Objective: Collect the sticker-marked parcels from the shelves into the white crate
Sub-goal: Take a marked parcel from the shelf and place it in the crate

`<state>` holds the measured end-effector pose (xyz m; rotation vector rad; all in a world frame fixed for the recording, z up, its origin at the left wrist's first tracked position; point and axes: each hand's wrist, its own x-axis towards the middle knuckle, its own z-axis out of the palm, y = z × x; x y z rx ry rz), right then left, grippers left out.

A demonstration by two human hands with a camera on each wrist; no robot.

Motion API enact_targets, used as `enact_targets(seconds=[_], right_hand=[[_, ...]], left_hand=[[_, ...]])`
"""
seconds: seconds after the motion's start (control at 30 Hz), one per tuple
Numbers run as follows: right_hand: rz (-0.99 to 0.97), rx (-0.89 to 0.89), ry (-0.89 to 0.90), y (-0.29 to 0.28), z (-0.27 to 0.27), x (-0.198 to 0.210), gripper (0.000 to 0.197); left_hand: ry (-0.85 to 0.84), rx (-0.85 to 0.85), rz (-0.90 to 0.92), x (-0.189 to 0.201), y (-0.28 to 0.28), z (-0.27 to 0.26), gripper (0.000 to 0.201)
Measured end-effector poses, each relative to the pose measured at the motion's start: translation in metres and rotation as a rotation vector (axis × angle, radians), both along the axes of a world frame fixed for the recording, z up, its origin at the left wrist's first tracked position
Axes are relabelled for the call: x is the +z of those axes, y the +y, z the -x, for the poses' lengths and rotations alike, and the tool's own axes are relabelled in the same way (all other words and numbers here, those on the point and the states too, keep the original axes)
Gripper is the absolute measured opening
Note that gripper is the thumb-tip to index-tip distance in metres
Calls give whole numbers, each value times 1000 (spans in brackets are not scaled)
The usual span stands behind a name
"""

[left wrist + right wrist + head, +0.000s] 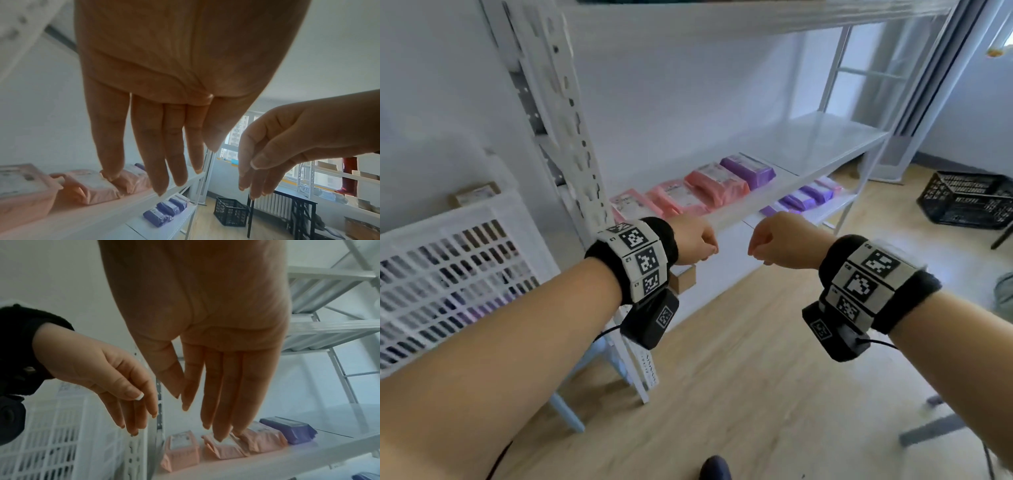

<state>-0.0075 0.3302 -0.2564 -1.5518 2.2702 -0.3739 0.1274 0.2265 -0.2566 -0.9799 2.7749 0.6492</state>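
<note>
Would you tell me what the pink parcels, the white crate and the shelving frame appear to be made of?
The pink parcels look like soft plastic-film pouches: slightly glossy, creased, with crimped ends. The white crate seems to be rigid moulded plastic with a matte lattice of slots. The shelving frame is probably painted metal, judging by its thin upright punched with keyhole slots; the shelf board's smooth sheen leaves its material open.

A white metal shelving rack (571, 113) stands against a plain pale wall (688, 96) on a light wood-plank floor (739, 394), with a black crate (969, 200) on the floor to its right and a daylit window (232, 134) beyond its far end.
</note>
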Motion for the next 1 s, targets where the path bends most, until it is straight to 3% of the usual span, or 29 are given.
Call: enact_targets(seconds=[0.37, 0.53, 0.8, 1.0], right_hand=[[-141, 6, -66, -72, 116, -74, 20], [-230, 148, -89, -117, 147, -105, 24], [-363, 465, -87, -202, 191, -165, 27], [-478, 593, -89, -233, 214, -218, 33]], left_hand=[[-166, 71, -157, -87, -72, 102, 31], [-206, 161, -205, -115, -99, 121, 32], [-198, 484, -228, -165, -131, 154, 33], [-127, 747, -344, -213, -139, 171, 31]])
